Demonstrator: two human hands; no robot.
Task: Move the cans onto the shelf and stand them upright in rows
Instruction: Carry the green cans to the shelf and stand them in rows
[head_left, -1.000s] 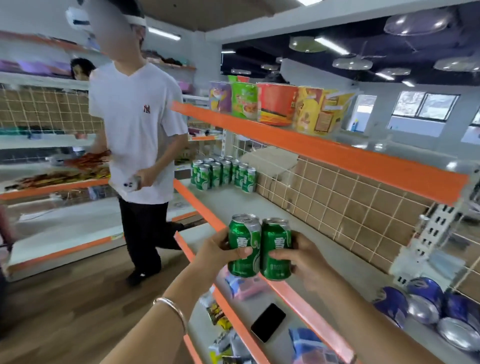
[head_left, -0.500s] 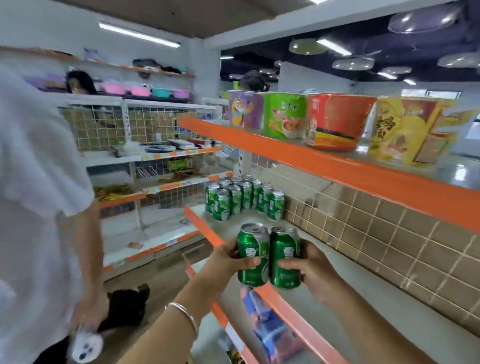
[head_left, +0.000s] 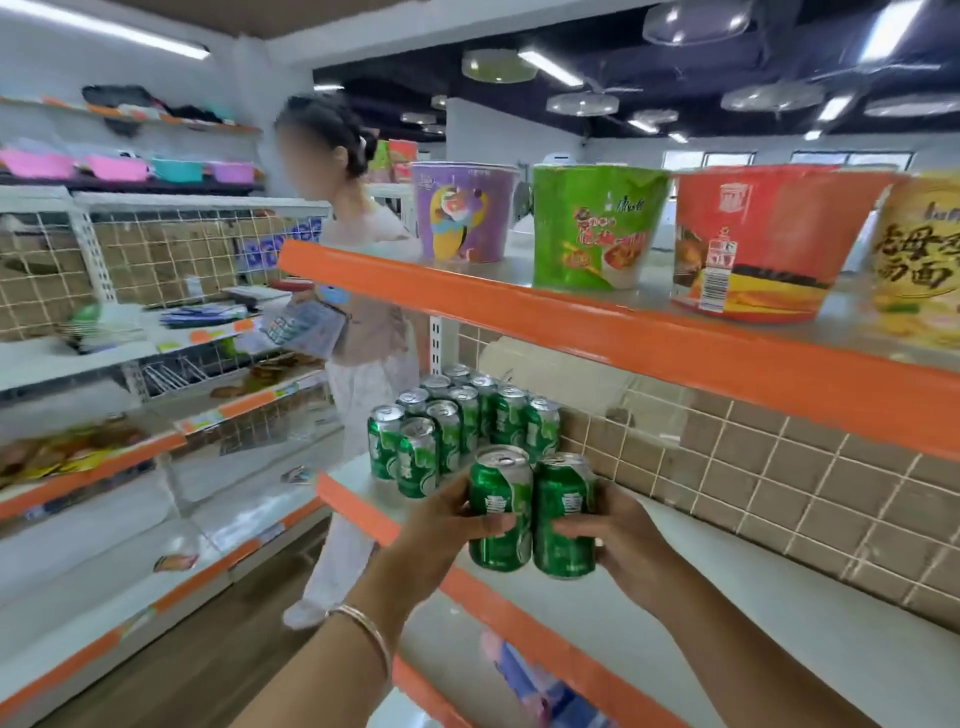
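Just 1 view: a wide-angle camera on the person's head (slightly above the upper shelf's orange edge (head_left: 623, 338)), facing forward and a little down along the shelf (head_left: 675, 623). It sits near the left hand (head_left: 441, 525) and right hand (head_left: 623, 540), whose cans (head_left: 501, 512) fill the lower middle.

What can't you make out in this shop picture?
In the head view:
Standing cans: rear ones hide behind front ones, so no sure count.
Held cans: labels partly covered by the left hand and right hand.
Yellow tub: cut off by the right edge.
Packets on the lower shelf: blurred, partly behind the shelf edge.
Goods on the far shelves: motion blur.
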